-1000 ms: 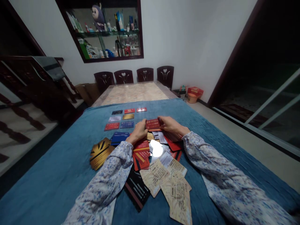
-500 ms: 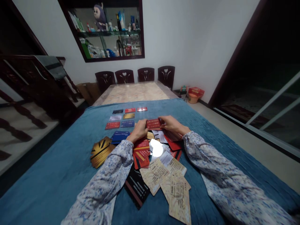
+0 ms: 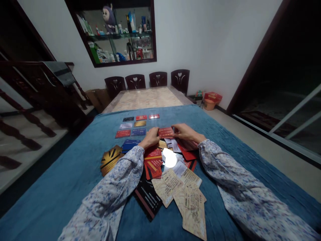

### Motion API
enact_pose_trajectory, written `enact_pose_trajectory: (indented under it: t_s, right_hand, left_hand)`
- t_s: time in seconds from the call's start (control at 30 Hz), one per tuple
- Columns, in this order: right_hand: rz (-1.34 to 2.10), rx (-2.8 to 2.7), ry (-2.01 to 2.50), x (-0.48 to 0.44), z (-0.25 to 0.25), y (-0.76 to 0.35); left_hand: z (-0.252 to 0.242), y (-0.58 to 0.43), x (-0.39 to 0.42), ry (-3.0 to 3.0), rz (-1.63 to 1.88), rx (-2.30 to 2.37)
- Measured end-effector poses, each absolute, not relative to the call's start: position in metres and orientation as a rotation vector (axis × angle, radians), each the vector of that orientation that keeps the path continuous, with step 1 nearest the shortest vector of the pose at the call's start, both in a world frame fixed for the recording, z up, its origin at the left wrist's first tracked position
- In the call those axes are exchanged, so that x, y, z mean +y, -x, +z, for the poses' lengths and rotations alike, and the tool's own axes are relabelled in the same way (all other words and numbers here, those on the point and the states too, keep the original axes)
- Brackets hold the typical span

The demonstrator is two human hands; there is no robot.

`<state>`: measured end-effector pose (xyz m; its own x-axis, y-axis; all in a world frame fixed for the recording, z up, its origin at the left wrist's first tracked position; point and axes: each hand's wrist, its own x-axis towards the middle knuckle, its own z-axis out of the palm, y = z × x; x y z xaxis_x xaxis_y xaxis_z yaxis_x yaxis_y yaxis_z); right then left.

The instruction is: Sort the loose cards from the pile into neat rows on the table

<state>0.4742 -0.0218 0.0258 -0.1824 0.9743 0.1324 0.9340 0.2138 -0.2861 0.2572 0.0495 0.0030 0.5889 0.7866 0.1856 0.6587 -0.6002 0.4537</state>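
Between my hands is a dark red card [image 3: 166, 132], its printed face toward me. My left hand [image 3: 151, 138] is closed on the card's left edge, and my right hand [image 3: 187, 132] pinches its right edge. Beneath and nearer lie fanned cards: red ones [image 3: 153, 164], beige ones [image 3: 193, 207], a black one [image 3: 148, 201] and white ones under a bright glare. Gold cards [image 3: 110, 160] and blue cards [image 3: 129, 146] spread left of my left wrist. Beyond my left hand, several single cards lie in rows, among them a red card [image 3: 123, 134] and a blue card [image 3: 138, 132].
A blue cloth [image 3: 75, 174] covers the near part of the table; its far end shows a bare marble-look top [image 3: 150, 98]. Several dark chairs [image 3: 158, 80] stand behind it. A wall cabinet [image 3: 122, 36] is at the back, a stair railing [image 3: 30, 100] at left.
Both hands stay on the dark red card, which sits slightly lower and flatter. The whole view has shifted a little, so things appear slightly farther right.
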Motion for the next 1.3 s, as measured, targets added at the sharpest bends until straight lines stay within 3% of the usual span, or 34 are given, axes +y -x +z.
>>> enact_pose_trajectory:
  t_s: [1.3]
  right_hand:
    - [0.188,-2.306,2.044,0.053,0.061,-0.447]
  left_hand:
    - [0.053,-0.25,0.107,-2.766,0.205,1.329]
